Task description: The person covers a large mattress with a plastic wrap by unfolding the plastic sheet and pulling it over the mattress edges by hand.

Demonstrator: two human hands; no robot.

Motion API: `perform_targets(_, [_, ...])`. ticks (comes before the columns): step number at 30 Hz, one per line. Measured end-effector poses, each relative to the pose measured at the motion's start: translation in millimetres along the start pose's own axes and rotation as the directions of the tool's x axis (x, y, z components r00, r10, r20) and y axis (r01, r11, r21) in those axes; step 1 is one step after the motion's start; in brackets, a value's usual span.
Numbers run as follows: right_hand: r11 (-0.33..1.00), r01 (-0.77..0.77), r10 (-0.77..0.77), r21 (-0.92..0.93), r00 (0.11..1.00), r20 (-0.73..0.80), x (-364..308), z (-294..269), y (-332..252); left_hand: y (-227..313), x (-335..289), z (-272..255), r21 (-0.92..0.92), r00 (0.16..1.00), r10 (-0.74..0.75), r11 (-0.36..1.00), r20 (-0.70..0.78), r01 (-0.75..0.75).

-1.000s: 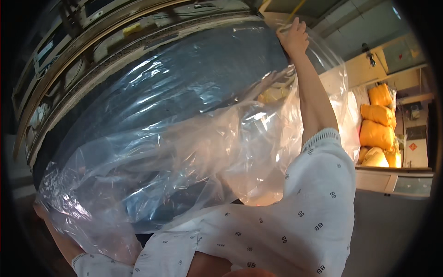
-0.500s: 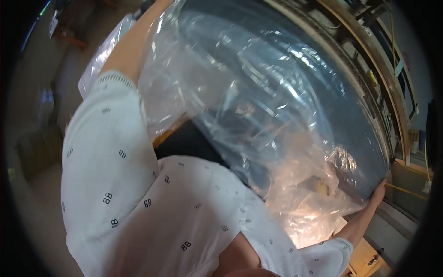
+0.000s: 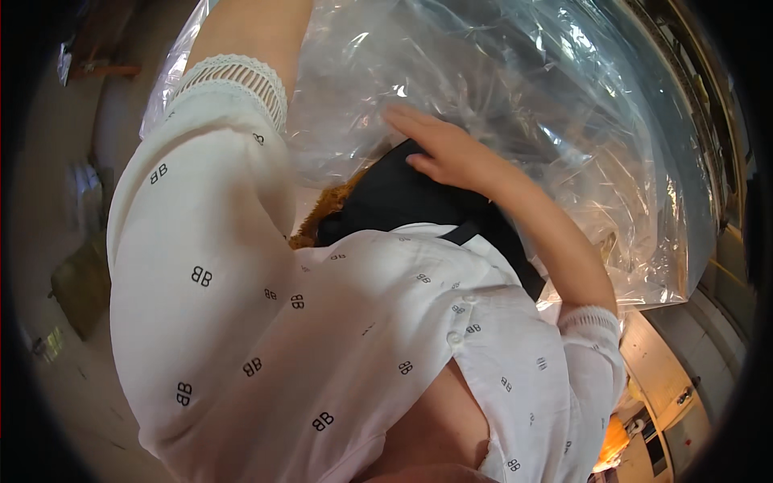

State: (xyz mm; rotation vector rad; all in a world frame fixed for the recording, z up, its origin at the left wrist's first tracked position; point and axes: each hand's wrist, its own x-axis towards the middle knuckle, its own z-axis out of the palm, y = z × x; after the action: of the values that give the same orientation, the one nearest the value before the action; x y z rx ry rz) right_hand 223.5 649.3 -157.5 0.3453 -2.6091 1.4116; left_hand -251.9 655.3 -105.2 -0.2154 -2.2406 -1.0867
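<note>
A large sheet of clear plastic film (image 3: 499, 72), crinkled and shiny, spreads across the upper middle of the head view, over a bluish surface. My right hand (image 3: 447, 153) is in front of me, above the black cloth on my lap (image 3: 403, 193) and beside the film's near part. Its fingers are stretched out and hold nothing; whether they touch the film I cannot tell. My left arm (image 3: 250, 32) reaches up past the top edge, so my left hand is out of view.
Beyond the film, a long curved frame edge (image 3: 717, 105) runs down the right side. A wooden drawer unit (image 3: 656, 370) stands at the lower right, near an orange item (image 3: 613, 443). Fuzzy brown material (image 3: 322, 211) shows beside my lap. The floor (image 3: 72, 362) lies at left.
My right hand has left the film's far right corner and moved in toward my lap. My left hand, at the top edge before, has gone out of view.
</note>
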Motion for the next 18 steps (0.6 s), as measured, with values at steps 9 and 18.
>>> perform_targets(9, [0.934,-0.356,0.340,0.011,0.882,-0.327,-37.6,-96.0,-55.1,-8.4,-17.5,-22.7,-0.130,0.998,-0.059,0.990,-0.033,0.054])
perform_targets(18, [0.784,-0.553,-0.380,-0.282,-0.068,-0.922,-205.6,-270.2,-201.6,-29.4,-7.5,-11.0,-0.298,0.999,-0.005,0.954,-0.045,-0.009])
